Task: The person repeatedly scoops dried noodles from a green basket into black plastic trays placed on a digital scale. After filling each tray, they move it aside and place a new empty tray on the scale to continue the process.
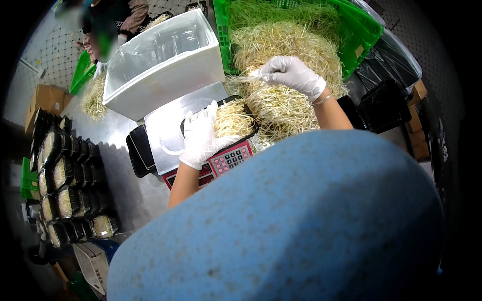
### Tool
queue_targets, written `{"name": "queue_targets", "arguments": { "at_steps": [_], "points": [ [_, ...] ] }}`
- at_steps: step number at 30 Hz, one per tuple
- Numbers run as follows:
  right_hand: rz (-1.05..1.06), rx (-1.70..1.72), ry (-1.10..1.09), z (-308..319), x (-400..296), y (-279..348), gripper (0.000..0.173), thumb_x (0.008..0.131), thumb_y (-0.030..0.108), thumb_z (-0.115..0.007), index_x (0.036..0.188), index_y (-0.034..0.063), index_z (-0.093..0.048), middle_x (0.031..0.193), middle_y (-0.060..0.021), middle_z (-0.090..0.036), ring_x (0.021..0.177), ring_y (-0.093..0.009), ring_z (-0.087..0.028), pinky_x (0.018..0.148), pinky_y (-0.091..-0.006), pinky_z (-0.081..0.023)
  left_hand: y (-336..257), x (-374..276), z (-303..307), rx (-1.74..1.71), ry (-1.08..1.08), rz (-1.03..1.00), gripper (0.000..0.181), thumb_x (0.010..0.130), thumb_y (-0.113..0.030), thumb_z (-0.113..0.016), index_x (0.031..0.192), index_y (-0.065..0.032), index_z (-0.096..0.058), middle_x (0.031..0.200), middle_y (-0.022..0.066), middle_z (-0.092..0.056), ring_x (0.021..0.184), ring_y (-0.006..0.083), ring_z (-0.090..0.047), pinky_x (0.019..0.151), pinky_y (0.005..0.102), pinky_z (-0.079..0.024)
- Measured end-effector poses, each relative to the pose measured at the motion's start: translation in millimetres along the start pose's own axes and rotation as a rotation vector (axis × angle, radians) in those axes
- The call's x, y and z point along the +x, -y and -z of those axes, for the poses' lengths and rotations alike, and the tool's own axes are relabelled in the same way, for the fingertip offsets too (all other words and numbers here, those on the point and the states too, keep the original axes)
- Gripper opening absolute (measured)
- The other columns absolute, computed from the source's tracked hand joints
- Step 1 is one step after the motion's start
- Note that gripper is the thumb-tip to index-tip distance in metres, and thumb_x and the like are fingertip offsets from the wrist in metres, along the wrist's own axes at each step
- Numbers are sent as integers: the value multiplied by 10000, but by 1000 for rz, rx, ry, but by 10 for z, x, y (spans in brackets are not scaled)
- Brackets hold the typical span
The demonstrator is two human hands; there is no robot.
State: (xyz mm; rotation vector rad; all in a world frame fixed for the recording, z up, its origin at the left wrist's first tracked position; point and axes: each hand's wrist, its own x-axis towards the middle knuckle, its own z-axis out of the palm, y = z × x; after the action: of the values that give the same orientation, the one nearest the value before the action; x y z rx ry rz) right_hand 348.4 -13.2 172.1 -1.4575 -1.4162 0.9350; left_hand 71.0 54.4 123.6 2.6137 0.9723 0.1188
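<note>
My left hand point(201, 137), in a white glove, spans the left end of a black plastic tray point(255, 127), its thumb along the near rim and fingers towards the far one. Bean sprouts point(232, 119) fill the tray, which rests at the right of a scale's metal platform point(165, 128). Over a large heap of sprouts point(286, 41), my gloved right hand point(290, 75) pinches a small pale tuft of sprouts point(250, 77) at its fingertips. A red keypad panel point(229, 160) shows below the tray.
A white foam box point(162, 79) holding clear plastic lids point(158, 52) stands behind the scale. Packed sprout trays point(67, 180) are stacked at left. A green crate point(361, 41) backs the heap; black trays point(384, 107) lie right. Another person's gloved hand point(99, 69) is at upper left.
</note>
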Motion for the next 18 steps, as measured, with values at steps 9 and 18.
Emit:
{"name": "queue_targets", "arguments": {
  "at_steps": [9, 18],
  "points": [
    [167, 107, 146, -961, 415, -62, 224, 874, 108, -668, 1089, 51, -691, 1000, -56, -702, 877, -121, -635, 789, -263, -520, 435, -459, -225, -730, -441, -107, 1170, 683, -479, -779, 1497, 40, -117, 1559, 217, -161, 1452, 310, -158, 1175, 435, -115],
    [463, -476, 181, -1029, 413, -538, 383, 862, 405, -633, 1078, 92, -671, 968, -151, -675, 859, -363, -630, 805, -420, -492, 272, 153, -230, -62, -413, -304, 1130, 647, -508, -795, 1465, 36, -239, 1511, 263, -254, 1429, 370, -211, 1178, 453, -134]
  ]
}}
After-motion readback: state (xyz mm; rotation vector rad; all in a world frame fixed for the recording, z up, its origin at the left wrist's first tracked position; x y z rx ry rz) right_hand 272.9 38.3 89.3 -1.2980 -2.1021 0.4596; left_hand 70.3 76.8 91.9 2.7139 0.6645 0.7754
